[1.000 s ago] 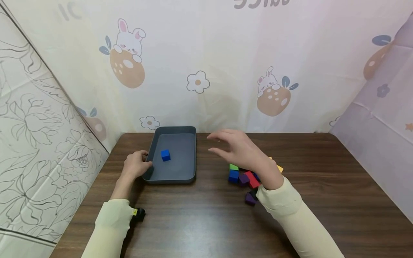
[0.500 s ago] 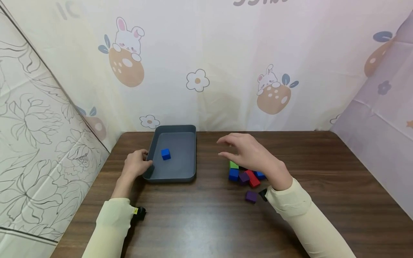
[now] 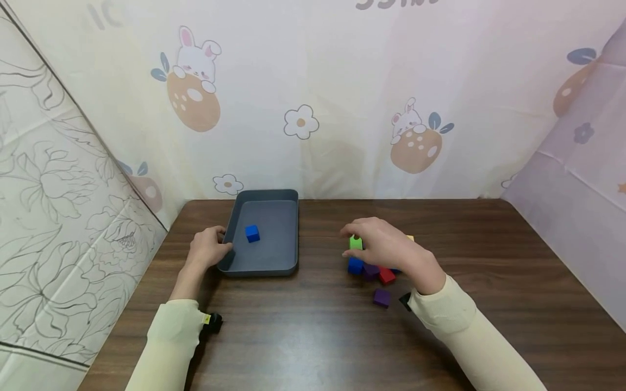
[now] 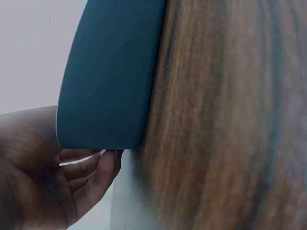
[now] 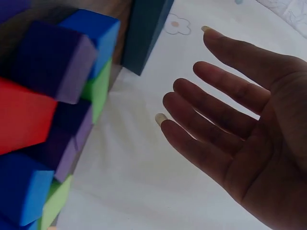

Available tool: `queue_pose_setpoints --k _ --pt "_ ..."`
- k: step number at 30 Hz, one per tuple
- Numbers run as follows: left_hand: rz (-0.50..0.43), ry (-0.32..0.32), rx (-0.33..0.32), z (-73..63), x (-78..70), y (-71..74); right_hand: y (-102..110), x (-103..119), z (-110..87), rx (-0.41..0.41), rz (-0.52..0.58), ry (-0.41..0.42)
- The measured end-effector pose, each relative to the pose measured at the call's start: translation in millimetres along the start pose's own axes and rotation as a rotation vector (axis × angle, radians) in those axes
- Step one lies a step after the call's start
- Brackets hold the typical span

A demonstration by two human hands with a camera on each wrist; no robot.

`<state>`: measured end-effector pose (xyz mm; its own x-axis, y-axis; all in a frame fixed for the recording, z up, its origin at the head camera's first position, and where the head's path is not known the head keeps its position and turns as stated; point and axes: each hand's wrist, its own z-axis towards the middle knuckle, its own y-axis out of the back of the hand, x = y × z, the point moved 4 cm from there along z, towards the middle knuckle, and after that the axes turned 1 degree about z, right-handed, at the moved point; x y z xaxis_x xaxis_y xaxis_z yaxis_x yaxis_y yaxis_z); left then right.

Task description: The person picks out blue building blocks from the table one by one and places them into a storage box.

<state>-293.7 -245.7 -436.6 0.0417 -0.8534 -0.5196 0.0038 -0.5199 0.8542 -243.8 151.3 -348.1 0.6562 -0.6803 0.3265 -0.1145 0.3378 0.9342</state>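
My left hand [image 3: 205,250] grips the left rim of a dark grey tray [image 3: 274,258], the thumb over the edge and fingers at the outer wall [image 4: 108,96]. Inside lies one blue cube [image 3: 252,233]. My right hand [image 3: 386,247] hovers over a cluster of coloured blocks, fingers spread apart from the thumb and holding nothing. A green block [image 3: 355,244] shows between thumb and fingers, with a blue block [image 3: 355,265] just below. Beside these are a purple block [image 3: 370,272] and a red block [image 3: 387,275]. The hand covers part of the cluster.
A single purple block [image 3: 382,298] lies nearer than the cluster. A yellow block [image 3: 410,238] peeks out behind the right hand. Patterned curtain [image 3: 342,152] hangs along the table's back edge. Small black devices sit at the left cuff [image 3: 214,323] and right cuff [image 3: 405,301].
My right hand has moved right and then down toward the blocks, from beside the tray to over the green block. The left hand and the tray stay in place.
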Motion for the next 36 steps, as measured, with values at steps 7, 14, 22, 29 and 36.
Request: queue_pose_setpoints --k 7,14,22,29,36 --pt "-0.003 -0.005 0.002 -0.2 0.1 0.0 -9.8 -5.3 -6.9 0.06 -0.052 -0.022" --pt "-0.011 0.0 0.006 -1.1 0.3 0.0 -18.2 -7.3 -8.8 0.09 -0.095 -0.017" --pt "-0.007 -0.002 0.006 -1.1 -1.5 0.4 -25.9 -9.0 -8.5 0.117 -0.106 -0.029" --pt "0.001 0.002 0.002 -0.8 -1.7 0.4 -31.1 -7.8 -6.9 0.143 -0.115 -0.052" --pt "0.001 0.008 0.003 -1.5 -2.0 -0.2 -35.8 -4.5 -7.3 0.146 -0.09 -0.032"
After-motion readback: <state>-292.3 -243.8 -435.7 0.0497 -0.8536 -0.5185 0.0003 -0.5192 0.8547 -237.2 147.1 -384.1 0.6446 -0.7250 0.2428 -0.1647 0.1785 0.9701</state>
